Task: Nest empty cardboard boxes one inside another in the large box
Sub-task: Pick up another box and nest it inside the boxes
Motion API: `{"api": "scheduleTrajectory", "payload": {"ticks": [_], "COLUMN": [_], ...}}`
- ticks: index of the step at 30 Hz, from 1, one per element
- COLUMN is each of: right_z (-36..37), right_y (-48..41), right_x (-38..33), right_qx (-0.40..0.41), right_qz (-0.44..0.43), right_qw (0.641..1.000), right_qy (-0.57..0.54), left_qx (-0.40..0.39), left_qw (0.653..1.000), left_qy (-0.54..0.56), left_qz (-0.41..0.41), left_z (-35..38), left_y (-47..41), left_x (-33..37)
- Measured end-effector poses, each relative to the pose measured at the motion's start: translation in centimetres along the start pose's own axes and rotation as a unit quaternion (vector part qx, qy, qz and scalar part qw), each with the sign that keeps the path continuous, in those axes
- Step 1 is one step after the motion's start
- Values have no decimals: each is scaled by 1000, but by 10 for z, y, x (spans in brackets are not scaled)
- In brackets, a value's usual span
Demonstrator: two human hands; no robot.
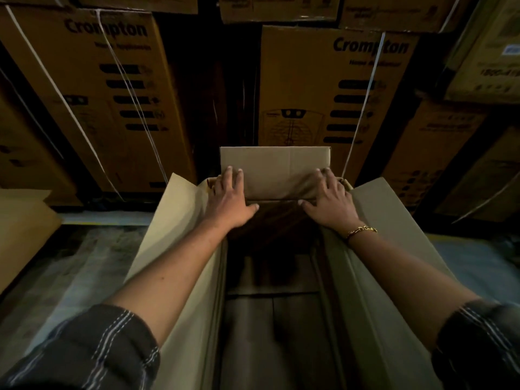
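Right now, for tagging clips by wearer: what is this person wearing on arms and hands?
Dark sleeves with pale stripes, rolled up near the elbows: left sleeve, right sleeve. A gold chain bracelet circles the right wrist. The left hand and right hand wear no gloves.

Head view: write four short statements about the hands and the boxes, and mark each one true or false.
1. The left hand and the right hand both lie on the far flap. True.
2. The bracelet is on the left wrist. False: it is on the right wrist.
3. The large box has its side flaps spread open. True.
4. The stacked cartons behind are unprinted. False: they read Crompton.
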State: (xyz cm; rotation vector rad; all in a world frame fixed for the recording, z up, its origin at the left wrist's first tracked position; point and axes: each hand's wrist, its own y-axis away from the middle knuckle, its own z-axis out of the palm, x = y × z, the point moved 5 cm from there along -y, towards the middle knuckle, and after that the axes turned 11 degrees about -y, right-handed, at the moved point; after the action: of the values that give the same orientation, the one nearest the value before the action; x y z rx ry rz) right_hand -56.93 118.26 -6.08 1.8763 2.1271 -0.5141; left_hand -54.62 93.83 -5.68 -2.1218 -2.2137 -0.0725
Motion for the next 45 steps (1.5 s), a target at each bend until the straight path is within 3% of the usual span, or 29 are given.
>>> {"api": "scheduleTrajectory", "payload": {"ticks": [3,7,13,18,25,33,39,43,45], "right_z": [3,2,16,17,14,3,-19,-37,-43], "right_y": [-28,-54,-66,-75,-83,-66,-15,28,57], "right_x": [13,23,35,42,41,32,40,55,66], "right_qx": [8,39,1,-13,-30,-24,2,15,3], "right_qz": [87,118,161,165,176,160,72,69,77], "right_qw": [987,973,967,962,960,966,997,997,995], "right_qy": [-137,-193,-196,-218,-217,-201,-26,28,57], "left_qx": [26,49,6,15,20,-3,14,30,26], "left_qw": [985,960,966,982,985,985,975,988,998], "left_qy": [142,230,195,107,86,128,198,135,46], "left_qz": [-93,-152,-172,-154,-146,-114,-97,-64,-39], "left_z": [0,5,22,26,32,16,6,-4,-3], "left_y": [-22,-41,-65,-66,-74,-64,-27,25,54], "left_x": [-10,-25,-36,-37,-38,-37,-51,-52,-56]}}
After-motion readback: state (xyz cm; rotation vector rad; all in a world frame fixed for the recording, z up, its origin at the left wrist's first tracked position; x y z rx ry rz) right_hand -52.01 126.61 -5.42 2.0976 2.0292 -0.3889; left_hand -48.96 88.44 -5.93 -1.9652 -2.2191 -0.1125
